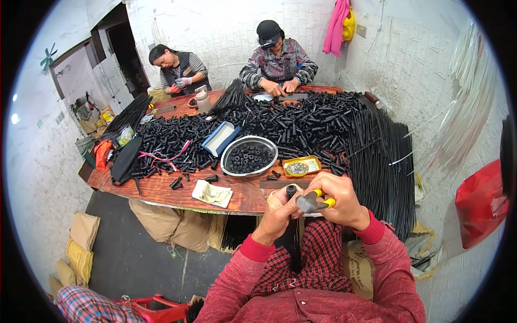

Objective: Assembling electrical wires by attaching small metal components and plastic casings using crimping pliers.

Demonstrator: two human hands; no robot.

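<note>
Just past the front edge of the table, my left hand is closed around a short black plastic tube, its round end pointing up. My right hand grips pliers with yellow handles. The jaws of the pliers are right beside the tube and my left fingers; whether they touch the tube I cannot tell. Beyond my hands stands a yellow tray with small shiny metal pieces in it. To its left sits an oval metal bowl of black rings.
A big heap of black plastic parts covers the table, with long black rods hanging off its right side. A folded cloth and blue box lie left of my hands. Two people sit across the table. A red stool stands lower left.
</note>
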